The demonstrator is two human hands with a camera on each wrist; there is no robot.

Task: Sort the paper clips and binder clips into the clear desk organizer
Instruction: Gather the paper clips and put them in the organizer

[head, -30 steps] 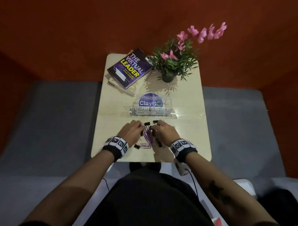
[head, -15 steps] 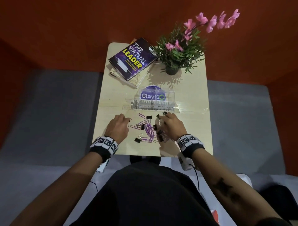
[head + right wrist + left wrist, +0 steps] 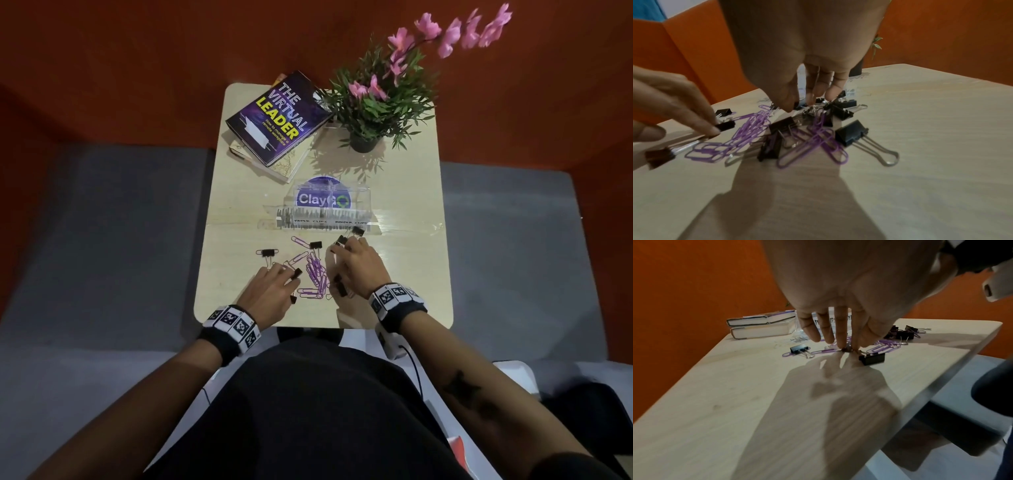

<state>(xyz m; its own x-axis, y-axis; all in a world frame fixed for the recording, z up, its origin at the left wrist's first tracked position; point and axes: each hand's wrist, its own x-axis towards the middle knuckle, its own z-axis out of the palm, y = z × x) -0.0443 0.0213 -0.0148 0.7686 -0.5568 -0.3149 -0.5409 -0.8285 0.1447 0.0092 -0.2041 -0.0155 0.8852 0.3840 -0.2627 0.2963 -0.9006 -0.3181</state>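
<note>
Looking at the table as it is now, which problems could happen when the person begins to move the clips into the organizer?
1. The purple paper clips lie tangled with black binder clips, so lifting one may drag others along.
2. Some clips lie near the table's front edge; a sweep by the left hand or right hand could knock them off.
3. The clear organizer is hard to see and might get bumped.

The handwritten labels on the clear plastic desk organizer (image 3: pixel 330 205) are too small and smeared to read with certainty. In the left wrist view the left hand (image 3: pixel 840 293) hides most of it — only scraps of lettering show between the fingers (image 3: pixel 840 331). The black binder clip (image 3: pixel 658 156) at the right wrist view's left edge is motion-blurred. Whether the right hand (image 3: pixel 803 48) grips anything cannot be told.
</note>
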